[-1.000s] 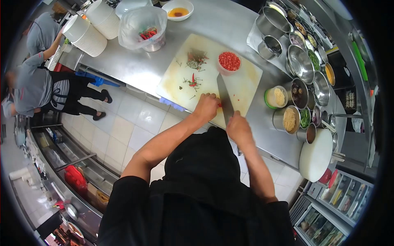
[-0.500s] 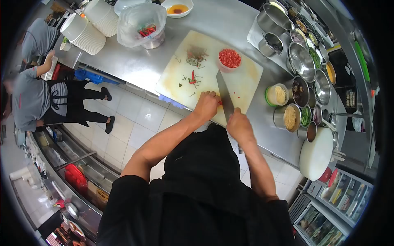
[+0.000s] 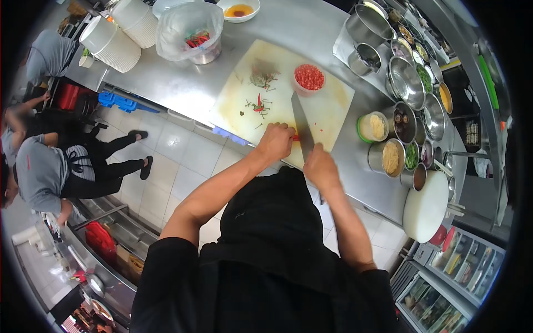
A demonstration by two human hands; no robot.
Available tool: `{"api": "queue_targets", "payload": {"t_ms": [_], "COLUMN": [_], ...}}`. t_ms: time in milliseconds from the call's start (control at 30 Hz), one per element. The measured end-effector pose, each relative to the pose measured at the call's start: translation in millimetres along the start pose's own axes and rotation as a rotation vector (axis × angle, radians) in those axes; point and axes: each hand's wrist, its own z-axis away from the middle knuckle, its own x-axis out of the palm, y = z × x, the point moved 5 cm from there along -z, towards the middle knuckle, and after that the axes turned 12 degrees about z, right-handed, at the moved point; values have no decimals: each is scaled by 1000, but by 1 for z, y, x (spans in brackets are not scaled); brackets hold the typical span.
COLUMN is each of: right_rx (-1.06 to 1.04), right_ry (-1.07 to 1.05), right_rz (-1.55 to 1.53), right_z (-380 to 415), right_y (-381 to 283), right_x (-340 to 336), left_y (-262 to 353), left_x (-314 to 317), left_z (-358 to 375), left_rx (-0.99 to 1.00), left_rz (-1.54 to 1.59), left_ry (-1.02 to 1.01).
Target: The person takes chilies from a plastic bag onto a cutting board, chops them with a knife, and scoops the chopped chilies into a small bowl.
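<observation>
My left hand (image 3: 276,140) is closed with its fingers curled at the near edge of the cutting board (image 3: 225,108), pressing on a red chili (image 3: 295,137). In my right hand (image 3: 321,167) is the handle of a kitchen knife (image 3: 301,122); its wide blade points away from me, just right of the chili. A small tub of chopped red chili (image 3: 309,77) stands on the board beyond the knife tip. To the left lie a whole chili (image 3: 259,101) and scattered green stems (image 3: 261,79). A few red bits dot the board right of the blade.
A bag-lined metal pot (image 3: 206,54) holding chilies stands back left, near stacked white bowls (image 3: 117,47). Several metal containers (image 3: 392,158) and a tub of minced pale food (image 3: 375,127) crowd the right. Co-workers (image 3: 47,172) stand across the aisle at left.
A co-worker at left has moved nearer the opposite counter, and another person shows behind. My hands and the knife stay in nearly the same place at the chili.
</observation>
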Motion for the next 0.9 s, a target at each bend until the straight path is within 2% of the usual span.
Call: {"api": "queue_targets", "payload": {"t_ms": [100,200,267,333,433,567,667,700,800,833,900], "right_rx": [22,16,33,48,8,62,21,45,31,85,47], "right_ry": [127,13,64,115,49,102,98,-2,100,92,89], "right_rz": [24,44,46,50,17,30,14,-18,47,40,44], "right_z": [4,4,9,4,6,10,2,1,6,10,2], "right_y": [6,-1,1,0,1,2,7,5,1,-2,0], "right_x": [21,-12,14,13,-7,17,5,-6,10,15,8], "left_y": [0,1,-1,-3,-1,1,7,4,2,0,-2], "left_x": [1,2,3,-1,3,0,4,5,5,7,8], "left_z": [2,-1,1,-8,-2,-6,4,-1,-2,-3,-5], "left_rx": [51,34,27,18,60,29,47,39,13,3,12], "left_rz": [-28,-4,-22,-38,7,-23,-21,-13,-34,-64,-70], "left_ry": [53,24,25,28,36,22,-5,-15,-17,-27,-15]}}
